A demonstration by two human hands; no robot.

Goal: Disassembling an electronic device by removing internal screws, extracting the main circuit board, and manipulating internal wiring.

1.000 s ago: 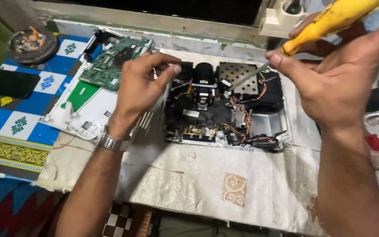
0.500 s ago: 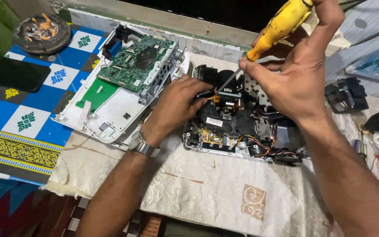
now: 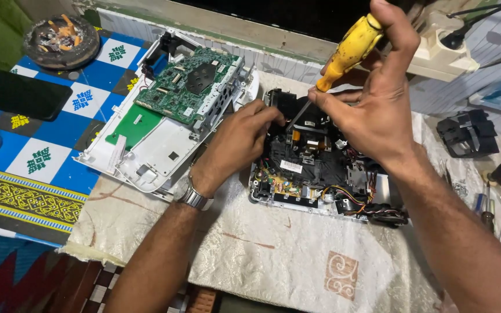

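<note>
On cream cloth (image 3: 262,255), opened black device chassis (image 3: 320,174), centre: right hand (image 3: 378,104) clenched round yellow-handled screwdriver (image 3: 349,49), tip down inside; left hand (image 3: 239,142) fingers curled, pinching at its 10 o'clock corner; green circuit board (image 3: 189,87) beyond at 10 o'clock.

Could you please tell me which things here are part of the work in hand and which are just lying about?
In use:
right hand holding the yellow screwdriver
left hand steadying the opened device
cloth under it

Lying about:
white cover with green circuit board
ashtray
black phone
black part
power strip
small tools
</note>
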